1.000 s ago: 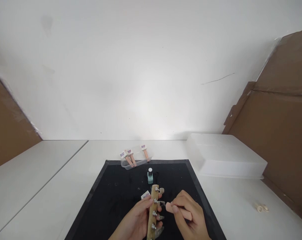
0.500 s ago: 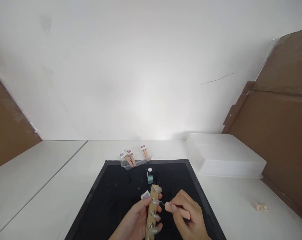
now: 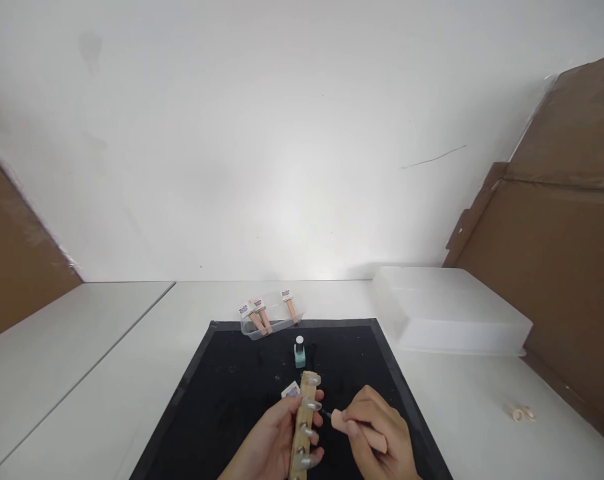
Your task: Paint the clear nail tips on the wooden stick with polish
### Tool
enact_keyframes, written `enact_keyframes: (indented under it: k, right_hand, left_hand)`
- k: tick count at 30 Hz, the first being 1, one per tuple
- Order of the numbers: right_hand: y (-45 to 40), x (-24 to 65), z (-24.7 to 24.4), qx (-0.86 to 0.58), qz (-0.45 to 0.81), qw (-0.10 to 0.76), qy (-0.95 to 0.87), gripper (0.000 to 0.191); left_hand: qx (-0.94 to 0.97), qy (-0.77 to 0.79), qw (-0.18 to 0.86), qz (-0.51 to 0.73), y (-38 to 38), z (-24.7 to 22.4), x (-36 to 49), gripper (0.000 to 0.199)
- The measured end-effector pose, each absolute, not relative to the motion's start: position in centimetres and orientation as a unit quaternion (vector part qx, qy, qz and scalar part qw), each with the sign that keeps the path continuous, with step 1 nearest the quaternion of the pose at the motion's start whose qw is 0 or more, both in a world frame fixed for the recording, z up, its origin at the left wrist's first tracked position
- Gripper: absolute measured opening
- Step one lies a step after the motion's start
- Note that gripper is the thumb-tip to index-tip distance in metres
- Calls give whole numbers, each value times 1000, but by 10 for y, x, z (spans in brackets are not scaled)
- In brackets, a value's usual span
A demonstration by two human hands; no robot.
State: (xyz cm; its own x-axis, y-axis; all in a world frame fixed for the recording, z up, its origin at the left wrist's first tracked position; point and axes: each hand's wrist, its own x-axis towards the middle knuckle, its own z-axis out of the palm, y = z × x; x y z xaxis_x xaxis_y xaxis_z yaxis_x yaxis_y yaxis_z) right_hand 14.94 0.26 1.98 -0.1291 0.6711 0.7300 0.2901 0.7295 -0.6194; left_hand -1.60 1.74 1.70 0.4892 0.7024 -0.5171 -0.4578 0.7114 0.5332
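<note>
My left hand [image 3: 277, 427] is closed around a narrow wooden strip [image 3: 302, 437] that carries several clear false nails, such as the nail [image 3: 311, 405] near its upper end. In my right hand [image 3: 377, 427] is a nail polish brush [image 3: 359, 432] with a pink handle, pinched between thumb and fingers. Its dark bristle tip points left, close to that second nail; I cannot tell whether they touch. A small white bottle [image 3: 291, 391] with a purple label lies just behind my left thumb, partly hidden. Farther back stands a teal polish bottle [image 3: 300, 357] with a white-topped cap.
A clear plastic tray [image 3: 277, 327] at the black mat's [image 3: 227, 373] back edge holds several pink-capped bottles. An upturned white bin [image 3: 462, 313] stands at the back right. Small beige rings [image 3: 518, 415] lie on the right. Brown cardboard [image 3: 557, 267] walls the right side.
The brush has drawn slightly down and right from the second nail, its handle tilting lower. My left hand and the strip have shifted only slightly.
</note>
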Motion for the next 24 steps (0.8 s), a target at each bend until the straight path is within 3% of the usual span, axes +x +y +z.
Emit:
enact_keyframes:
  k: [24]
  right_hand:
    - [6,146,20,-291,144,531,-783,20]
  left_hand:
    - [167,404,838,327,14,20,-12,32]
